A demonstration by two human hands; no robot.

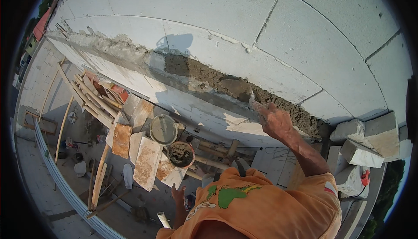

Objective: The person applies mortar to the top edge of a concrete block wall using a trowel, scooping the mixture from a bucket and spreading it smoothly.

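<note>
My right hand (277,119) is closed round the handle of a trowel (236,88), at the right of the ledge. The trowel's blade lies against a long bed of wet grey mortar (183,66) along the foot of the pale block wall (209,43). Low in the view, beside my orange shirt, my left hand (178,194) hangs with its fingers apart, holding nothing I can see. Just beyond it stand a bucket of dark mortar (181,154) and a bucket of grey liquid (163,129).
Boards (148,163) by the buckets form a rough platform, with bamboo poles (93,99) at its left. Below lies a lower floor (109,200) with poles and scattered things. Cut blocks (361,145) and a small red object (365,178) sit at the right.
</note>
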